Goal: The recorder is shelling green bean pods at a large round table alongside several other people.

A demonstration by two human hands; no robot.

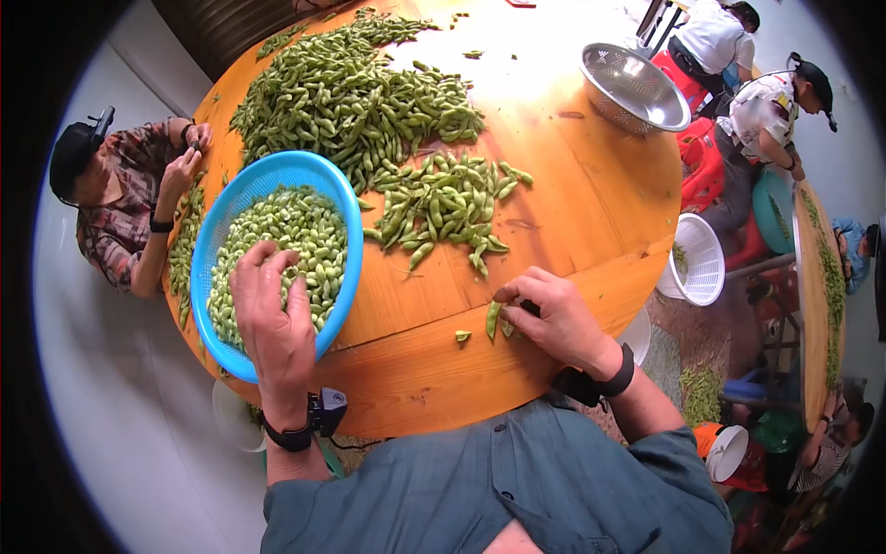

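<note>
My left hand (274,309) is over the blue basket (352,240), its fingers bent and its thumb apart from them, with nothing visible in its grasp. Shelled green beans (305,217) fill the basket below it. On the right, a green bean pod (493,319) is pinched by the thumb and fingertips of my right hand (554,319), just above the wooden table (415,388). A small opened piece of pod (462,336) lies beside it. Farther off is a small heap of whole pods (438,208), next to a much larger pile (346,102).
A metal colander (635,88) stands at the table's far right. Across on the left, a person (125,198) handles something small. A white basket (697,260) is beyond the right edge, and several people sit around another table (817,305). Black devices are strapped to both my wrists.
</note>
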